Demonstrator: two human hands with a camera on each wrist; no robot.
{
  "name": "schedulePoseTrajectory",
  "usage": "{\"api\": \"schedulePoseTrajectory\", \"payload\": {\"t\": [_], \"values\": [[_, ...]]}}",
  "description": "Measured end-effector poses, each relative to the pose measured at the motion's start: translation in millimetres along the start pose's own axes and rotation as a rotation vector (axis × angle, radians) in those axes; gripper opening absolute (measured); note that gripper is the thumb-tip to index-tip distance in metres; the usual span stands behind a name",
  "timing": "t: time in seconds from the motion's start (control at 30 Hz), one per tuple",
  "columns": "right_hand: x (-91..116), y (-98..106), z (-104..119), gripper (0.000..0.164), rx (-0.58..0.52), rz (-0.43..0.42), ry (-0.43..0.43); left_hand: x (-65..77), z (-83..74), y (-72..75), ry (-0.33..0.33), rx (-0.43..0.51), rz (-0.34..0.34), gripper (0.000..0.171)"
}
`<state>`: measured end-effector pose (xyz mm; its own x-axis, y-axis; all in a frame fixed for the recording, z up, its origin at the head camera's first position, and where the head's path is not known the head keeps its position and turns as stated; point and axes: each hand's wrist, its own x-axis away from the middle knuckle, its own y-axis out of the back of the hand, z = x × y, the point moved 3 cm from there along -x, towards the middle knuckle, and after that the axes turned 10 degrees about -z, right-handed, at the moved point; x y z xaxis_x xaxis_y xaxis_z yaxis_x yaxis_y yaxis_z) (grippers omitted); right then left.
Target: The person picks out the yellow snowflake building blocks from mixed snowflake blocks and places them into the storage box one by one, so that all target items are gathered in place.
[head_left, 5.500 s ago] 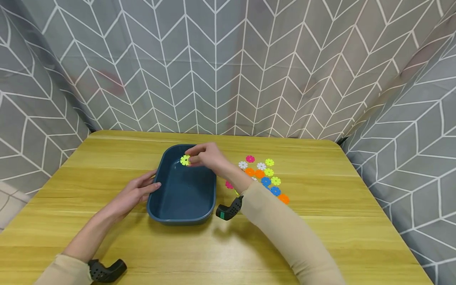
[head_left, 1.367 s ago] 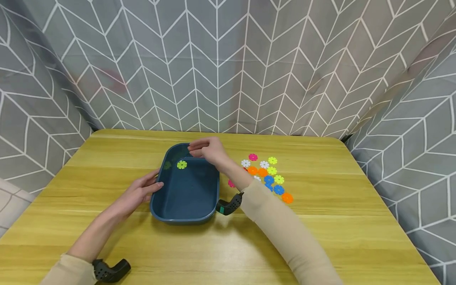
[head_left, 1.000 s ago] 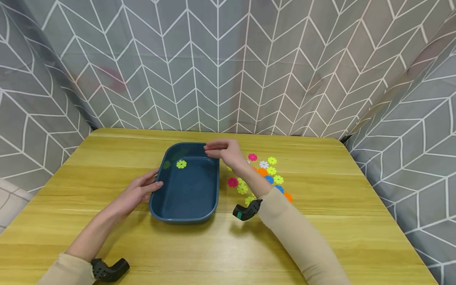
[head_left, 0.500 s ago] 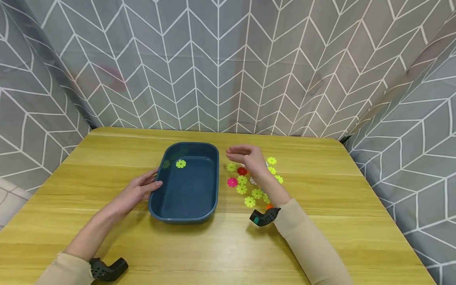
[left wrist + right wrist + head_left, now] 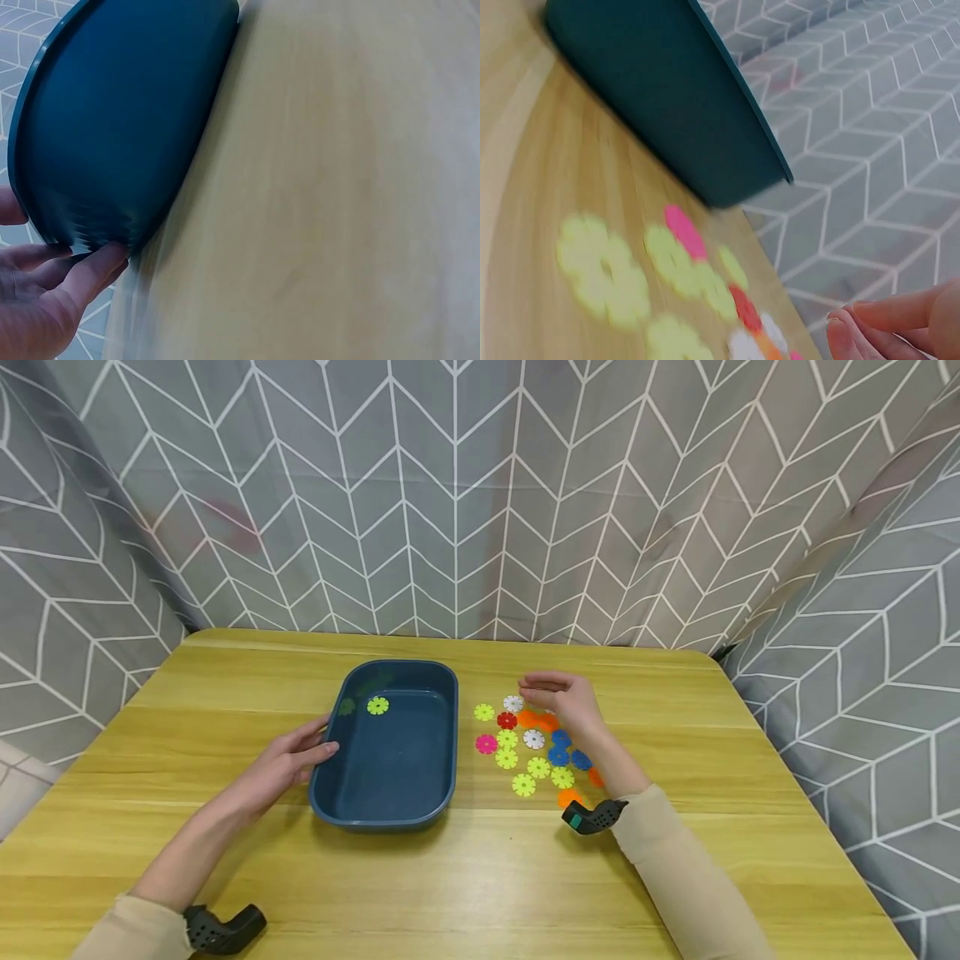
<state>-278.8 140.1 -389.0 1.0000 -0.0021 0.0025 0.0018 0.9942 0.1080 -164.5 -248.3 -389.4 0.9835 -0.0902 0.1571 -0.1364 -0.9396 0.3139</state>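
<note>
My left hand [image 5: 288,760] grips the left side of a dark blue plastic tub [image 5: 393,768], thumb over the rim. In the left wrist view its fingers [image 5: 97,271] lie against the tub's outer wall. One yellow-green notched snowflake disc [image 5: 378,705] lies inside near the back left. Over the back of the scattered discs hovers my right hand [image 5: 566,702], its fingers loosely bent and nothing visible between them. Beneath and around it lie a white disc [image 5: 513,703], a red disc [image 5: 507,720] and several blue and orange ones, some partly hidden by the hand.
Right of the tub, several yellow-green discs [image 5: 538,767] and a pink disc [image 5: 486,743] lie flat on the wooden table [image 5: 300,877]. A grey patterned curtain [image 5: 450,510] hangs behind the table's back edge. Each wrist wears a black camera mount [image 5: 596,817].
The yellow-green disc my right hand held over the tub now lies in it. That hand has moved right, away from the tub, to above the discs. My left hand keeps its grip.
</note>
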Motion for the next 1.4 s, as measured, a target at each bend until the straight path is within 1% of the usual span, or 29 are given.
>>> {"api": "schedulePoseTrajectory", "payload": {"t": [0.17,0.27,0.4,0.53,0.6,0.67,0.77,0.87,0.97,1.2,1.4], "values": [[-2.6,23.7,-5.9,0.038,0.037,-0.064,-0.051,0.8,-0.5,-0.2,-0.008,0.006,0.002,0.073],[-4.8,36.5,-9.8,0.039,0.016,-0.107,-0.09,1.4,-0.5,-0.3,-0.01,0.007,0.002,0.074],[-7.0,51.2,-13.9,0.043,-0.003,-0.137,-0.099,1.7,0.2,-0.4,-0.002,0.007,0.0,0.075],[-8.4,64.5,-18.2,0.044,0.018,-0.152,-0.099,1.4,0.6,-0.5,0.001,0.007,0.003,0.076],[-8.9,68.9,-19.9,0.045,0.001,-0.156,-0.106,1.4,0.7,-0.4,-0.001,0.006,0.004,0.076],[-9.6,71.8,-21.5,0.044,-0.009,-0.161,-0.112,1.4,0.8,-0.5,-0.003,0.007,0.007,0.076],[-11.0,74.4,-23.5,0.043,0.006,-0.181,-0.109,1.4,0.8,-0.7,-0.005,0.005,0.011,0.076],[-12.7,75.8,-26.1,0.041,0.062,-0.195,-0.099,1.3,0.9,-0.6,-0.006,0.006,0.01,0.075],[-13.7,75.9,-28.5,0.04,0.088,-0.202,-0.088,1.2,1.1,-0.3,-0.007,0.007,0.008,0.075],[-14.5,73.9,-31.5,0.039,0.148,-0.199,-0.007,0.5,0.4,-0.2,-0.007,0.008,0.002,0.073],[-14.4,70.2,-33.8,0.04,0.195,-0.201,0.022,-0.2,-0.4,-0.3,-0.007,0.012,0.007,0.073]]}}
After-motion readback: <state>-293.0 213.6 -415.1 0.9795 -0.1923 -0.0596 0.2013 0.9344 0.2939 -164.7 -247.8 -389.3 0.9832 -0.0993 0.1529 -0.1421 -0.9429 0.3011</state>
